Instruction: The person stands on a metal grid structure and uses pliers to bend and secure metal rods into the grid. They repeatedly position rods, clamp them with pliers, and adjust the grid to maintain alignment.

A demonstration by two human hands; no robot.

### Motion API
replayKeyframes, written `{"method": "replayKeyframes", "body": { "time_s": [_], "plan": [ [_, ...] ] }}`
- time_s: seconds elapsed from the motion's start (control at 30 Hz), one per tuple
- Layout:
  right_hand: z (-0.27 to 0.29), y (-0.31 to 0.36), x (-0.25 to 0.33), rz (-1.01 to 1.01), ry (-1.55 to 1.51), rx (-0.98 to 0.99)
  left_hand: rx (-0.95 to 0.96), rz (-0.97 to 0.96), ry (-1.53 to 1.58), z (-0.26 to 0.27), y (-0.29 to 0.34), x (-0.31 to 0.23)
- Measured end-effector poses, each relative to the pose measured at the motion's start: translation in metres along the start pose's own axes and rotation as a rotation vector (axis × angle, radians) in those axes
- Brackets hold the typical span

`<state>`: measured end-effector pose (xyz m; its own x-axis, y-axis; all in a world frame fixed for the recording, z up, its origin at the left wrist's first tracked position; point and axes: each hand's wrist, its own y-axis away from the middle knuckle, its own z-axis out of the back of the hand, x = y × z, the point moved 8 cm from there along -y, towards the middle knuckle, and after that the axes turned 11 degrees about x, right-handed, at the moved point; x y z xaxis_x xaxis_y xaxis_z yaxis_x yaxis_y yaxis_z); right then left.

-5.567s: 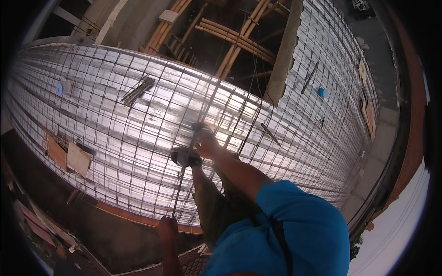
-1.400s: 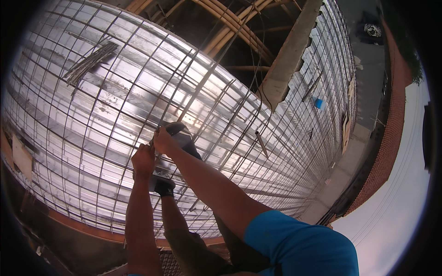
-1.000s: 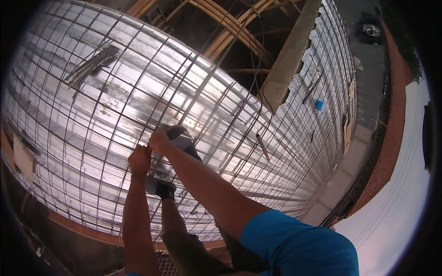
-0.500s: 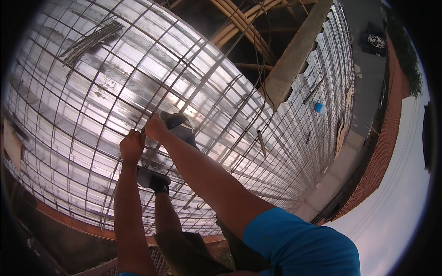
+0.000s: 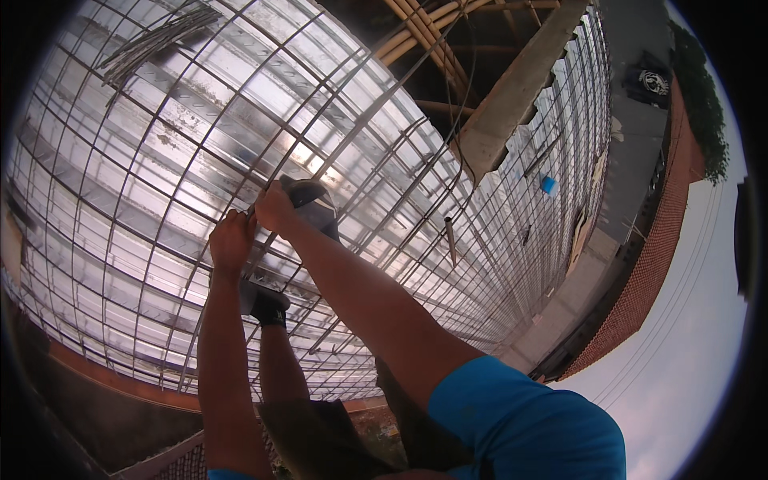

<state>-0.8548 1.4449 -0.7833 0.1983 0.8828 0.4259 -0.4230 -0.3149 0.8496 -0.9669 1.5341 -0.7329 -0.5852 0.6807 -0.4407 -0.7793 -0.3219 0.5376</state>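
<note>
My left hand (image 5: 232, 242) and my right hand (image 5: 274, 210) are side by side, almost touching, low over a steel bar grid (image 5: 240, 94). The fingers of both are closed at one of the bars. Whatever they pinch is hidden between the fingers and too small to make out. Under the grid lies shiny ribbed metal sheeting (image 5: 172, 206). Just beyond my right hand is one dark shoe (image 5: 316, 210); the other dark shoe (image 5: 262, 301) stands below my left hand.
A bundle of thin rods (image 5: 156, 44) lies on the grid at the far left. To the right are a short tube (image 5: 450, 240), a blue object (image 5: 548, 185) and a concrete ledge (image 5: 512, 100). Beside that ledge, a dark opening shows bamboo poles (image 5: 432, 40). A tiled roof edge (image 5: 632, 320) runs beyond.
Both hands stay together at the grid, with the fingers shifted slightly. The whole view has moved a little, and the grid and shoes sit slightly differently in it.
</note>
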Motion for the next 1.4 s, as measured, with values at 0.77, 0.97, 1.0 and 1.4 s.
{"method": "replayKeyframes", "body": {
  "time_s": [0.77,0.97,1.0,1.4],
  "plan": [
    [0.122,0.016,0.049,-0.024,-0.518,-0.100,0.521,0.148,0.201,0.095,0.004,-0.086],
    [0.156,0.007,0.065,0.031,-0.318,-0.056,0.544,0.164,0.408,0.140,0.037,-0.103],
    [0.156,0.010,0.071,-0.020,-0.414,-0.052,0.563,0.173,0.414,0.138,0.041,-0.099],
    [0.195,0.002,0.093,0.418,0.236,-0.395,0.643,0.052,0.620,0.187,0.105,-0.071]
  ]
}}
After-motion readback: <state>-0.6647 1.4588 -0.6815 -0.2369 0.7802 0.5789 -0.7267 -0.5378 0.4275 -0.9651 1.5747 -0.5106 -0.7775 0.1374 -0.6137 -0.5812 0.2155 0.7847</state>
